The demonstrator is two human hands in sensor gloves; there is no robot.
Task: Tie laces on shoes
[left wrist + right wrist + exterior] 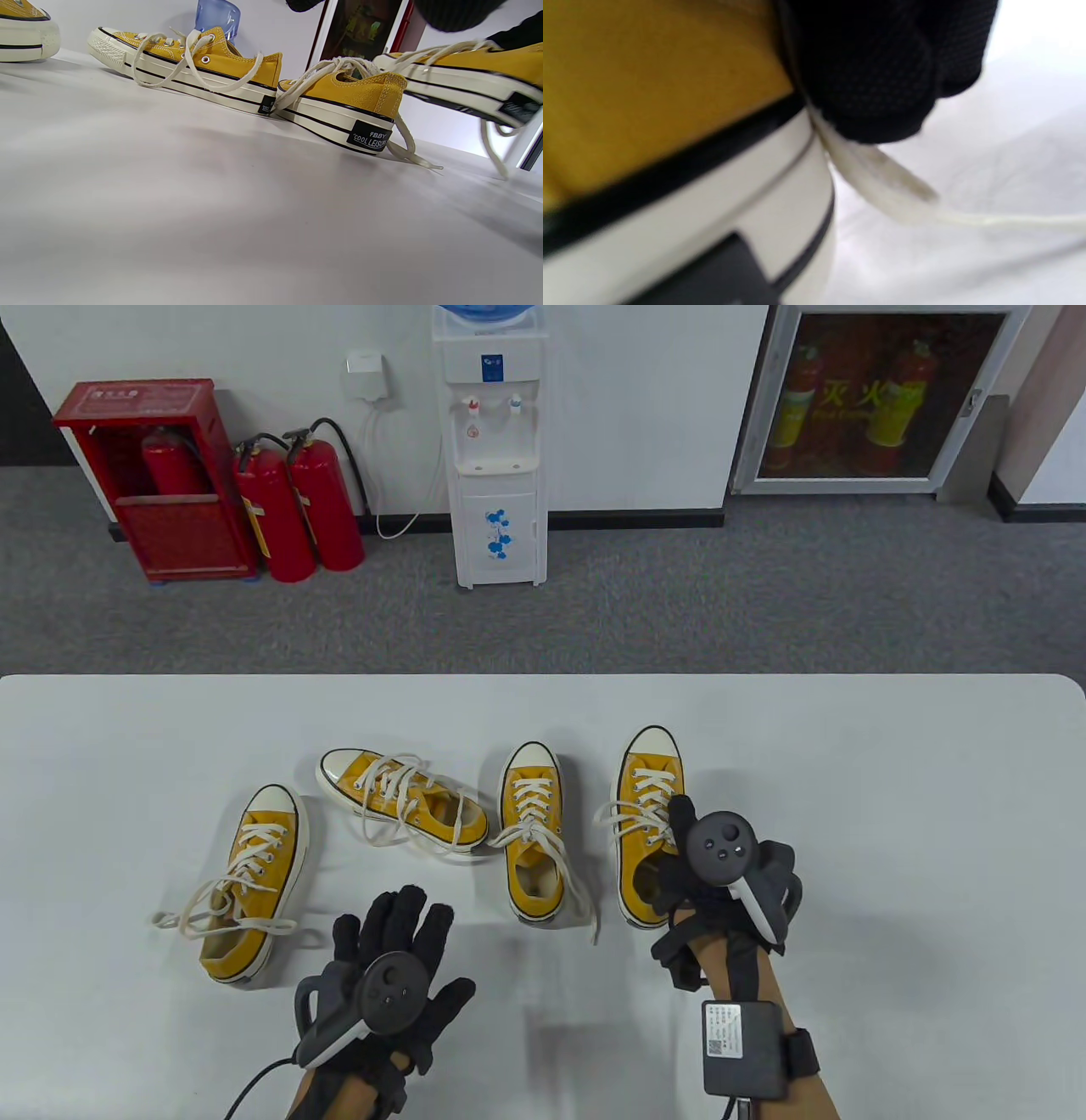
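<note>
Four yellow shoes [530, 831] on table [891, 780]; water dispenser [496, 449], extinguishers [297, 509] behind.

You have four yellow canvas shoes [530, 831] on the counter [891, 780], white laces [386, 793] loose; the second shoe [403, 802] lies tipped sideways

Four yellow shoes [257, 882], two gloved hands [399, 959], three fire extinguishers [297, 513].
</note>
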